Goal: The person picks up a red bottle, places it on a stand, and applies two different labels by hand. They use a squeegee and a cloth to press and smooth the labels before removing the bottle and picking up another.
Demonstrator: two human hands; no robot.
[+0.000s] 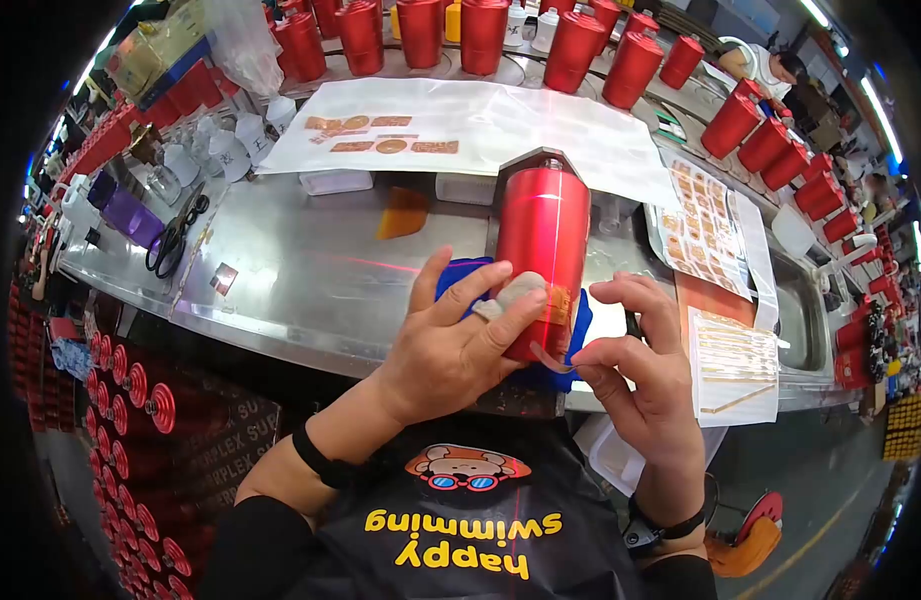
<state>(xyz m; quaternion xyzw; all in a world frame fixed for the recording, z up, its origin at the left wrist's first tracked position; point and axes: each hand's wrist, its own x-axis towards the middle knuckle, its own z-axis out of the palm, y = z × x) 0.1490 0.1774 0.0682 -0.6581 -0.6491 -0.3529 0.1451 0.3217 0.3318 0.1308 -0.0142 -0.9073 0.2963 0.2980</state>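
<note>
A shiny red metal canister [543,225] lies tilted on a dark holder [532,158] at the bench's front edge, with blue cloth [463,273] beneath it. My left hand [450,345] is at its left side, fingers curled around a crumpled pale pad or cloth [521,290] pressed to the red surface. A gold-brown decal [557,305] sits on the canister beside that pad. Between the thumb and forefinger of my right hand [635,370] is the end of a thin clear film strip [548,357], which curves toward the canister's lower end.
White paper [450,110] with gold decals lies behind the canister. Decal sheets [702,225] and a striped sheet [732,365] are at right, near a sink [802,310]. Scissors [175,238] and bottles stand at left. Several red canisters [480,35] line the back; another person [765,70] is far right.
</note>
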